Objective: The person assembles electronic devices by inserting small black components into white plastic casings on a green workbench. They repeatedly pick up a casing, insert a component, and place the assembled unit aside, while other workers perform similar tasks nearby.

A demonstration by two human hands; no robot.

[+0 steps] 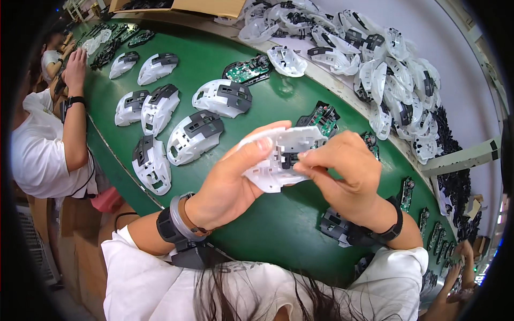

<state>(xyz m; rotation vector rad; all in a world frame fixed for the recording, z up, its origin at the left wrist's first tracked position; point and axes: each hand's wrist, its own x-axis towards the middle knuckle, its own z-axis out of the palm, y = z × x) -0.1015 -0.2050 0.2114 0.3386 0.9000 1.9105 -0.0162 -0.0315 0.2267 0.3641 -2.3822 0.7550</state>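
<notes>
My left hand grips a white computer-mouse top shell by its left side, thumb on the near face. The hollow inside of the shell, with ribs and cut-outs, is turned up toward me. My right hand is closed in a pinch over the middle of the shell. At its fingertips a small black plastic part sits against the shell's inside; the fingers partly cover it. Just beyond the shell, a black mouse base with a green circuit board lies on the green table.
Several white-and-grey mouse shells are spread to the left. A heap of shells fills the ledge at the far right, beside black parts. Circuit-board bases line the right edge. A co-worker sits at left.
</notes>
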